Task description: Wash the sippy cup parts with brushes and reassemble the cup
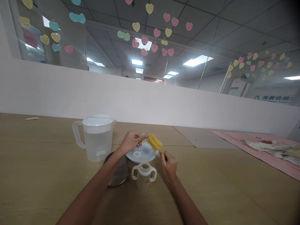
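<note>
A yellow sponge brush (pixel 154 142) is held by its thin handle in my right hand (pixel 170 164), its head tilted up to the left. My left hand (pixel 132 142) pinches a small clear piece (pixel 143 137) just beside the sponge head; its exact shape is hard to make out. Under both hands stands a white two-handled bottle (pixel 143 178), upright and open at the top. Behind the bottle lies a white plate (pixel 150 155) with a small white ring (pixel 136 154) on it. Partly behind my left forearm rests a dark, metal-rimmed tray (pixel 119 175).
A lidded clear pitcher (pixel 98 140) with liquid stands at the left of the plate. Far right, a pink cloth (pixel 253 150) carries crumpled fabric and a pen. A grey sheet (pixel 203 137) lies near the back wall, and a small flat pale piece (pixel 32 118) at the far left.
</note>
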The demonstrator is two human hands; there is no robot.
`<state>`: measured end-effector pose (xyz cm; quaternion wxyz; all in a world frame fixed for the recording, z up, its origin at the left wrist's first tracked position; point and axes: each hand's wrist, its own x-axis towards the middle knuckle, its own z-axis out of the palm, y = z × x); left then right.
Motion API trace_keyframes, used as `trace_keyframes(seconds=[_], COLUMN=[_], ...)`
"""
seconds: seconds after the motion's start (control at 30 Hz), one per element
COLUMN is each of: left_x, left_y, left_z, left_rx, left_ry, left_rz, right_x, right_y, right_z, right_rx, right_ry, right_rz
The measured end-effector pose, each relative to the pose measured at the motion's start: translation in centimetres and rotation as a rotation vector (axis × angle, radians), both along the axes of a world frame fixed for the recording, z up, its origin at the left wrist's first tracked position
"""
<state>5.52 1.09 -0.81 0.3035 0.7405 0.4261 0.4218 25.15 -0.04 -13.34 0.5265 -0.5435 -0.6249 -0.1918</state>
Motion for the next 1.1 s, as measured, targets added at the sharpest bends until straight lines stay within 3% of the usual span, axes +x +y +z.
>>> trace_keyframes(seconds=[0.17,0.3,0.5,0.6,0.83,1.1], left_x=[0.1,0.1,-0.1,0.2,-0.2,-1.3], left_y=[0.5,0.5,-0.3,-0.8,-1.4,-1.4], left_z=[-0.2,-0.4,0.0,0.2,1.0,1.6], left_rx=[-0.083,-0.062,0.302,0.347,0.354,0.334], left_ry=[-0.117,-0.069,0.425,0.58,0.517,0.549], left_rz=[-0.026,-0.046,0.076,0.105,0.093,0.064], right_x=[-0.3,-0.2,0.4,0.5,0.5,0.8], right_y=[0.2,0.3,0.2,0.2,0.4,0.3], right_z=[0.0,0.3,0.8,0.8,0.6,0.6], right_rx=[-0.075,-0.122,-0.128,-0.096,-0.131,-0.051], right_ry=[-0.005,-0.009,0.023,-0.001,-0.049,-0.113], right_rz=[-0.01,-0.052,-0.167,-0.131,-0.151,-0.108])
